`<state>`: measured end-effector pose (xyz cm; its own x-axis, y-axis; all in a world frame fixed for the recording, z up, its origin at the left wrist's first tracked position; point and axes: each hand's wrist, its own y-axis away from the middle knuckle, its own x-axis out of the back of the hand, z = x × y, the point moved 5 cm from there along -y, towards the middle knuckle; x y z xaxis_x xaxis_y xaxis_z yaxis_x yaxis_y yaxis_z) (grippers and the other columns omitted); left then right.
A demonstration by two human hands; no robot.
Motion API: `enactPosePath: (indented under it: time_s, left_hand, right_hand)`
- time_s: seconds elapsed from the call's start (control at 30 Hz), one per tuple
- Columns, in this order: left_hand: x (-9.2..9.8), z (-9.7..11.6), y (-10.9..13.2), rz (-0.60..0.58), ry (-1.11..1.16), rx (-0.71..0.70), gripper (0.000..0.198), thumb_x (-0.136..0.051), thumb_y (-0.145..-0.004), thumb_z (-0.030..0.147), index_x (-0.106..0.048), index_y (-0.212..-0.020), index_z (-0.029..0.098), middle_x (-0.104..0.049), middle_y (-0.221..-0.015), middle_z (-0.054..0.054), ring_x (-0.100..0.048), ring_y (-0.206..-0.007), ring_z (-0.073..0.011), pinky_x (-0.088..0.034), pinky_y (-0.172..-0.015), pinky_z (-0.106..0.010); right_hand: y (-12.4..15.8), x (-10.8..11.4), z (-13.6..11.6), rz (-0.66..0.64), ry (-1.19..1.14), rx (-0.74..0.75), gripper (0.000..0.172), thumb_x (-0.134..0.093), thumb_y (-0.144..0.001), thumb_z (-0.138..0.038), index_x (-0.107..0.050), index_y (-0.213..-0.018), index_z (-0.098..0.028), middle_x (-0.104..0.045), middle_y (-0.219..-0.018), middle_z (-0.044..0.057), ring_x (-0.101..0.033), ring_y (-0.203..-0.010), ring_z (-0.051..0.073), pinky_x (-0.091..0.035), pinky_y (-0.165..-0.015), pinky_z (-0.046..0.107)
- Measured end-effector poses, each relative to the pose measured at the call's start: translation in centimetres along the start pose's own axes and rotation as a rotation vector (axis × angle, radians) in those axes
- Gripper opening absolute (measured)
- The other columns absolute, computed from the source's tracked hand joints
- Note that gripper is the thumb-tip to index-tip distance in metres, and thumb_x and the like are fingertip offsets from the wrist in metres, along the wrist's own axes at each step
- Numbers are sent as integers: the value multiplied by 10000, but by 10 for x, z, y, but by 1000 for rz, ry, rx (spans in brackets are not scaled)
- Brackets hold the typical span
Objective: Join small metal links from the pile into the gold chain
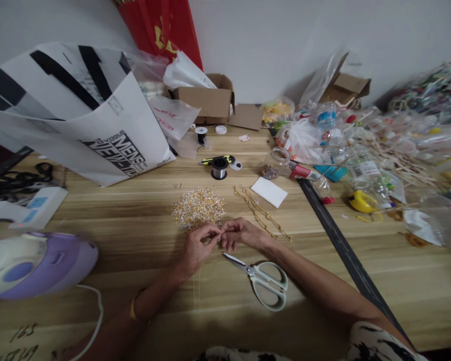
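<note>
My left hand [197, 245] and my right hand [240, 233] meet fingertip to fingertip over the wooden table [135, 235], both pinched closed on something tiny that I cannot make out. Just beyond them lies a heap of small gold and silver pieces [198, 206]. Gold chains [261, 216] stretch out to the right of the heap, past my right hand. White-handled scissors [263, 283] lie under my right forearm, blades pointing toward my hands.
A wire spool [219, 168] and a yellow-black cutter [215, 160] sit further back, with a white card [269, 191] to the right. A large printed bag [78, 115] and purple device [33, 263] fill the left. Cardboard boxes [210, 103] and craft clutter [379, 150] crowd the back right.
</note>
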<state>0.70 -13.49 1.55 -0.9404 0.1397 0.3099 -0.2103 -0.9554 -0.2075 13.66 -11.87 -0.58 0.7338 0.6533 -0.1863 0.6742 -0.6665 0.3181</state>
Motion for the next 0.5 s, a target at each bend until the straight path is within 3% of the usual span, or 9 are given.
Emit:
enactPosePath:
  time_s: [0.5]
  left_hand:
    - [-1,-12,-5,2,217,107,87,-662,-695,207,-613,-710,136,-627,-685,-30,-602,-633,-123,-499,-591,-208]
  right_hand:
    - [-2,5,1,-6,-105,38,294,-693,-704,-346,-569,-856,-127,-656,-684,10,-618,-518,90,-468,-455,165]
